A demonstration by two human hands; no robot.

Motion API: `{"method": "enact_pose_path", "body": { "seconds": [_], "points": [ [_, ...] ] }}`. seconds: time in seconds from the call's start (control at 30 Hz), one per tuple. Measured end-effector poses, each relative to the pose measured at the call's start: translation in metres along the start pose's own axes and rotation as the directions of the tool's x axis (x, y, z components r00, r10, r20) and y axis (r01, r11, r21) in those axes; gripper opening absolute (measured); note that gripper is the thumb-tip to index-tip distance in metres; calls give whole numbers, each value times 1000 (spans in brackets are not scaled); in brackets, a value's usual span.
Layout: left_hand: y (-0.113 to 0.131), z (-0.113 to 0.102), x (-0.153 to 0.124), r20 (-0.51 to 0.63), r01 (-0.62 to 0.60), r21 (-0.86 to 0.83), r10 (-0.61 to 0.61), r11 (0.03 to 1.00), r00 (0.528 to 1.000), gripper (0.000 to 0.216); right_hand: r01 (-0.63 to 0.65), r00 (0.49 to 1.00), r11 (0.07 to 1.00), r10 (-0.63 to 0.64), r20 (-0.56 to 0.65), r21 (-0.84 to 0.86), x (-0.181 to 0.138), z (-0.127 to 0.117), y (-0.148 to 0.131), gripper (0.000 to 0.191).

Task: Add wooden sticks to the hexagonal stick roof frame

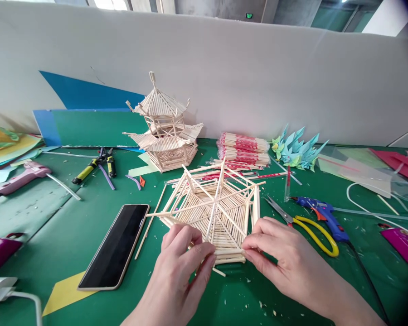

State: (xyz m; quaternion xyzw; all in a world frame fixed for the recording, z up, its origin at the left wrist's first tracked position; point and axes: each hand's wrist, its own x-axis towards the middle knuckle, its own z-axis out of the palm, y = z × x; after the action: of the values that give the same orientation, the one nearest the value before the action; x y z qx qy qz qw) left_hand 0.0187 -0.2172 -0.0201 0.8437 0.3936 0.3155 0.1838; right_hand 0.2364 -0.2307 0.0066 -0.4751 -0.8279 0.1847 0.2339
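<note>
A hexagonal roof frame made of thin wooden sticks (214, 208) lies on the green table (88, 217), just in front of me. My left hand (183, 267) pinches the frame's near edge with curled fingers. My right hand (285, 258) grips the same near edge from the right, fingertips closed on the stacked sticks. Behind the frame stands a finished two-tier stick pagoda (163, 131). Bundles of wrapped sticks (243, 149) lie right of the pagoda.
A black phone (117, 246) lies left of the frame. Yellow-handled scissors (309, 226) and a blue glue gun (323, 215) lie to the right. Pliers (95, 167), a pink glue gun (20, 176), paper cranes (297, 149) and coloured paper sheets surround them. A white wall stands behind.
</note>
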Motion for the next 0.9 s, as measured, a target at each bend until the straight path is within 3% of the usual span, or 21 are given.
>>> {"method": "enact_pose_path", "body": {
  "seconds": [0.23,0.37,0.43,0.5,0.57,0.63,0.77,0.83,0.9],
  "points": [
    [1,1,-2,-18,36,-17,-36,999,999,17,65,994,998,-66,-85,-18,-4,-2,4,13],
    [3,-1,-2,7,69,-31,-69,997,998,17,-22,982,1000,17,-190,-22,-12,-16,19,8],
    [3,-2,-2,9,79,-35,-78,996,997,17,-124,939,992,118,-322,1,-15,-21,33,4],
    [3,-1,-1,5,74,-43,-74,996,997,18,-258,855,961,274,-441,96,-17,-22,48,8],
    [2,0,0,2,65,-44,-65,997,998,18,-363,769,905,426,-477,222,-17,-21,63,17],
    [2,1,0,1,59,-29,-59,998,998,17,-421,719,856,516,-466,300,-18,-17,76,23],
    [3,-6,-4,-31,-16,1,16,1000,999,19,-485,685,811,585,-434,327,-24,-7,98,29],
    [-1,-18,-5,-146,-22,31,26,999,989,22,-509,673,792,610,-418,336,-29,-3,106,30],
    [-14,-33,-1,-327,94,108,-54,990,944,18,-522,667,782,624,-408,342,-34,0,111,31]
  ]
}}
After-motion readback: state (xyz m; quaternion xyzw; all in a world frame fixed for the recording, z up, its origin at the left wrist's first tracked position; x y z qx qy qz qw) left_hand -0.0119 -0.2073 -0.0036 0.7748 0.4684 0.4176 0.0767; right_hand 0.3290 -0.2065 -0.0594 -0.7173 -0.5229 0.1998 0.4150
